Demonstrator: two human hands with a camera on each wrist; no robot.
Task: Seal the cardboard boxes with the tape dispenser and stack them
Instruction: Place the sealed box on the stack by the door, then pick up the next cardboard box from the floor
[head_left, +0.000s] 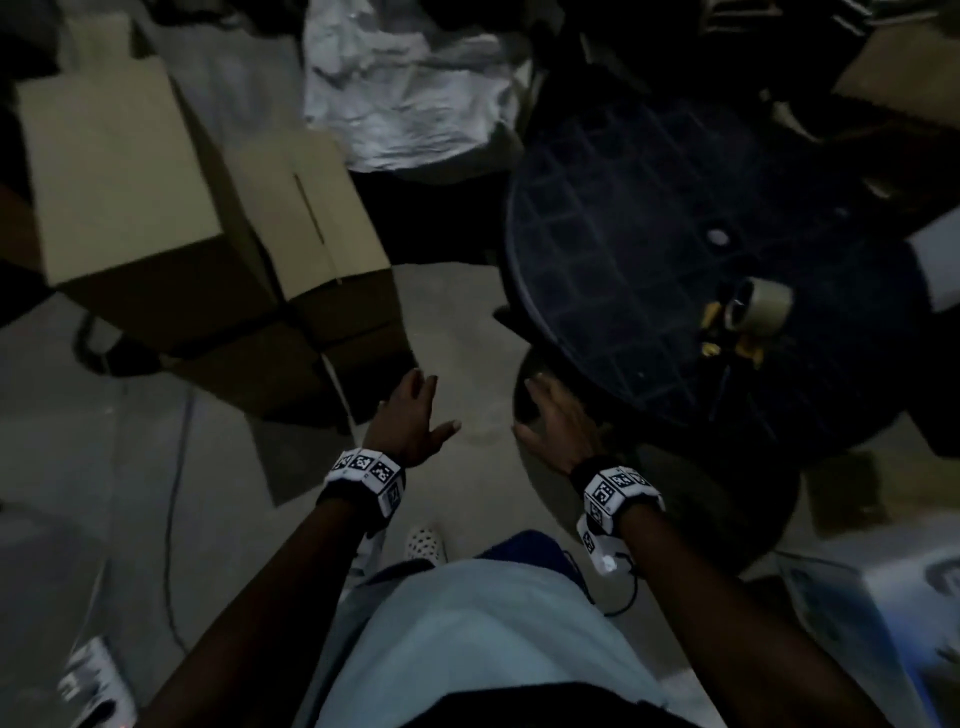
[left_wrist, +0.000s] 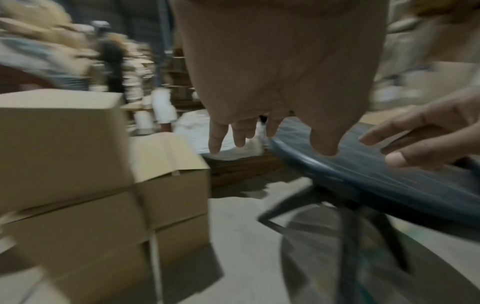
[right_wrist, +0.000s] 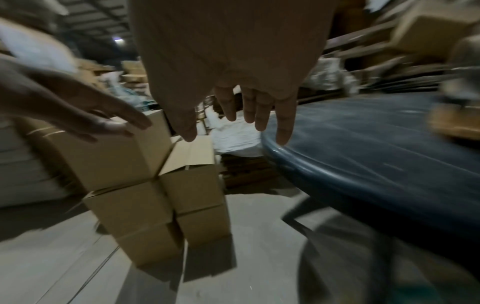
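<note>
- While both stay spread and hold nothing, the left hand (head_left: 410, 415) and right hand (head_left: 558, 421) hang over the floor.
- Boxes (head_left: 208, 208) stand stacked past the left hand.
- The tape dispenser (head_left: 748, 317) sits on the table (head_left: 623, 234), beyond the right hand.

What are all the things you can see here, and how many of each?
cardboard boxes: two stacks side by side, brown, on the floor at left; exact count unclear
tape dispenser: one, yellow with a tan roll, on the table's right side
round table: one, dark blue, at right
crumpled sheet: one, white, on the floor behind
floor: grey
left hand: one, fingers spread, holding nothing
right hand: one, fingers spread, near the table's edge, holding nothing
</note>
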